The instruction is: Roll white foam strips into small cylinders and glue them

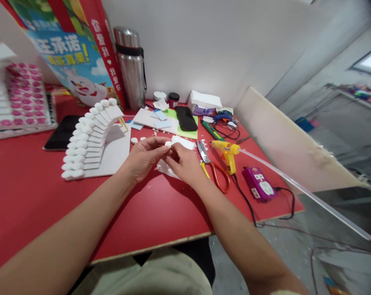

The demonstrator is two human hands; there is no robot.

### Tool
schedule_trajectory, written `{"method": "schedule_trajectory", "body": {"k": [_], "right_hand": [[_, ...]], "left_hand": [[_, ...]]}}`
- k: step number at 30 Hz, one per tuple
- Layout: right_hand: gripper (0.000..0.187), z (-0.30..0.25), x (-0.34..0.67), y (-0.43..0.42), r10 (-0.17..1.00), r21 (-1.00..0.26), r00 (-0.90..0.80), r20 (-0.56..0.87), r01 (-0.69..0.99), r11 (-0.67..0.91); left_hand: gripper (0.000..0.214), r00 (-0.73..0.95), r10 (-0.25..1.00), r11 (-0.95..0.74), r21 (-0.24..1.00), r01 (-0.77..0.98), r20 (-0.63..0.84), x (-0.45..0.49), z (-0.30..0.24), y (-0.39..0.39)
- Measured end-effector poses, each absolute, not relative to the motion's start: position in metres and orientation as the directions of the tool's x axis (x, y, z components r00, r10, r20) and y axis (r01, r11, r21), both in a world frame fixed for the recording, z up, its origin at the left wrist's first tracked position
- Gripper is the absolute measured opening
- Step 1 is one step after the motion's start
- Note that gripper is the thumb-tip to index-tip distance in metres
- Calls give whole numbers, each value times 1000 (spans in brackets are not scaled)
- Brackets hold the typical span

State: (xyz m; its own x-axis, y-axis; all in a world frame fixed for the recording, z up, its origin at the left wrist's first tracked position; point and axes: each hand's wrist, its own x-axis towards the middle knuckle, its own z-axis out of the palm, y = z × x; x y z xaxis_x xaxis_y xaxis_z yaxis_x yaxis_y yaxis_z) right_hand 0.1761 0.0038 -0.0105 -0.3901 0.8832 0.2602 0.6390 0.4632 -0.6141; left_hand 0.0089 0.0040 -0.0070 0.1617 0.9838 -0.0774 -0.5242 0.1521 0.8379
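My left hand (144, 157) and my right hand (185, 162) meet above the red table (35, 188). Both pinch a small white foam piece (168, 144) between their fingertips. A larger white foam sheet (182, 142) lies just behind and under my right hand. To the left stands a white foam staircase model (91, 137) with rounded knobs along its steps, on a white base. Red-handled scissors (214, 168) lie right beside my right hand.
A yellow glue gun (228, 153) with a long clear stick and a purple power strip (261, 184) sit right. A steel flask (130, 65), black case (186, 119), phone (61, 132), small jars and a tissue box stand behind. A pale board (283, 139) leans at the table's right edge.
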Motion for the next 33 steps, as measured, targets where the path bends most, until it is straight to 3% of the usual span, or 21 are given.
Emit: {"method": "schedule_trajectory", "body": {"k": [4, 7, 10, 12, 14, 16, 20, 25, 33], "right_hand": [[32, -6, 176, 2, 884, -416, -426, 192, 781, 466], [43, -4, 178, 0, 848, -357, -498, 183, 770, 529], [49, -4, 187, 3, 836, -412, -472, 281, 728, 549], [47, -5, 196, 8, 864, -518, -310, 396, 702, 489], [38, -5, 206, 14, 866, -616, -107, 489, 660, 430], [33, -5, 212, 19, 825, -638, 2, 565, 635, 435], [39, -9, 210, 20, 745, -560, -38, 665, 635, 532], [33, -9, 196, 8, 686, -504, -101, 721, 603, 618], [32, -10, 193, 7, 642, -472, -91, 761, 600, 645]], "left_hand": [[34, 161, 987, 77, 902, -426, -9, 8, -7, 3], [35, 137, 990, 18, 959, -283, 21, 0, -3, 5], [38, 87, 992, -91, 995, -52, 95, -19, 4, 11], [37, 17, 980, -199, 975, 98, 199, -36, 9, 16], [32, 74, 972, -236, 924, 302, 224, -51, 14, 21], [26, 218, 953, -289, 843, 453, 209, -63, 17, 24], [22, 389, 892, -434, 674, 597, 230, -69, 21, 24], [23, 517, 852, -483, 505, 716, 83, -65, 12, 26], [25, 488, 872, -466, 355, 810, 30, -63, -1, 33]]}}
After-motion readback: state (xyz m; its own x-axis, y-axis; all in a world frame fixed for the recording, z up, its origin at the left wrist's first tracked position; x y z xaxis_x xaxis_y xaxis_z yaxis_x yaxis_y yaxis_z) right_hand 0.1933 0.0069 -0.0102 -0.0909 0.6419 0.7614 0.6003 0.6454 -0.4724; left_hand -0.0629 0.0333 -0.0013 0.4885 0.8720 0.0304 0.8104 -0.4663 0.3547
